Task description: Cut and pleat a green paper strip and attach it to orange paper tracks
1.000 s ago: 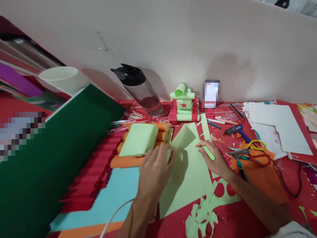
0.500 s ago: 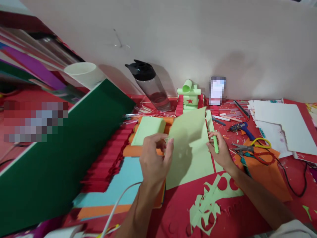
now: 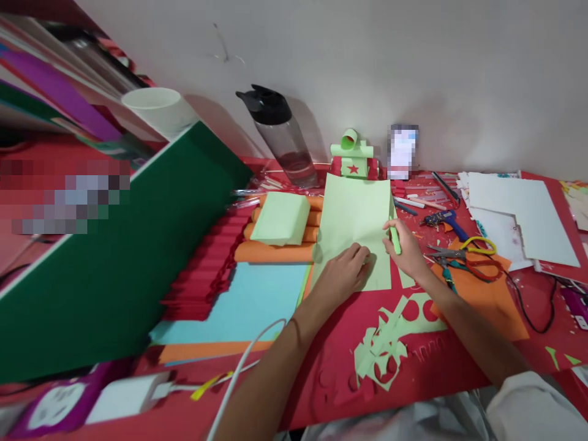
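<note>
A light green sheet of paper [image 3: 353, 214] lies nearly flat in front of me, over the red table. My left hand [image 3: 346, 269] rests on its lower part, fingers bent and lying against the paper. Gripped in my right hand [image 3: 407, 248] is a slim bright green tool [image 3: 395, 240]; its tip is hidden, so its exact kind is unclear. This hand is at the sheet's right edge, above another green strip [image 3: 405, 277]. Green paper offcuts [image 3: 381, 352] with round holes lie nearer to me. Behind the sheet stands a green paper model [image 3: 353, 156] with a red star.
Scissors [image 3: 468, 257] and a blue glue gun [image 3: 448, 222] lie at right, beside white boards [image 3: 542, 214]. Orange rolls [image 3: 275, 252] carry a green block [image 3: 281, 217] at left. A water bottle [image 3: 285, 138], a phone [image 3: 403, 152] and a leaning dark green board [image 3: 114, 263] stand around. A white cable [image 3: 239, 370] crosses near my left arm.
The green sheet, raised and curled before, now lies flatter. My left hand has moved right from its left edge onto its lower part. My right hand still grips the green tool.
</note>
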A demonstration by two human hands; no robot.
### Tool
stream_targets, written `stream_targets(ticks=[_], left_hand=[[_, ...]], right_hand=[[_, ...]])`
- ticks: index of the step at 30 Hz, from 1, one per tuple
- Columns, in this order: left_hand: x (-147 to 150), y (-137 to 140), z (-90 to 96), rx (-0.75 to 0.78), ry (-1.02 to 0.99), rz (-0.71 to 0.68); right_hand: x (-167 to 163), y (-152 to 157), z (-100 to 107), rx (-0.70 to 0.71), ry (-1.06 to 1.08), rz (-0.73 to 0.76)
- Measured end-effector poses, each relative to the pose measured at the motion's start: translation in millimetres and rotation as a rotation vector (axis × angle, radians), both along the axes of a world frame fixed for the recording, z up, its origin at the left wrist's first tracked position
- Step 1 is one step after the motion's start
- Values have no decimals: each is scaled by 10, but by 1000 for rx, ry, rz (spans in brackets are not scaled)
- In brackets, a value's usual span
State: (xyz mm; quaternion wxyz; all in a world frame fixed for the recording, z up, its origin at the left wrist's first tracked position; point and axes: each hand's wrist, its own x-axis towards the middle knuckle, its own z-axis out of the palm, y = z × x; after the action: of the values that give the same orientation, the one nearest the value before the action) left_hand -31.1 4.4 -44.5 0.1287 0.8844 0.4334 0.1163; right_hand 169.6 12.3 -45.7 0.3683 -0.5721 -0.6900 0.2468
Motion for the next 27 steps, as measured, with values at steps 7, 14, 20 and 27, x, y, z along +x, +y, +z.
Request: stream_targets(ticks=[7, 14, 20, 27], left_hand=[[73, 29, -130, -37, -23, 82], [130, 38, -81, -1, 105, 112], [86, 115, -28, -70, 115, 63], [35, 162, -60, -103, 60, 34]], right_hand=[[99, -176, 117, 8, -107, 45], [195, -298, 289, -185, 123, 106], [214, -359, 221, -425, 234, 194], [144, -422, 169, -396, 283, 88]])
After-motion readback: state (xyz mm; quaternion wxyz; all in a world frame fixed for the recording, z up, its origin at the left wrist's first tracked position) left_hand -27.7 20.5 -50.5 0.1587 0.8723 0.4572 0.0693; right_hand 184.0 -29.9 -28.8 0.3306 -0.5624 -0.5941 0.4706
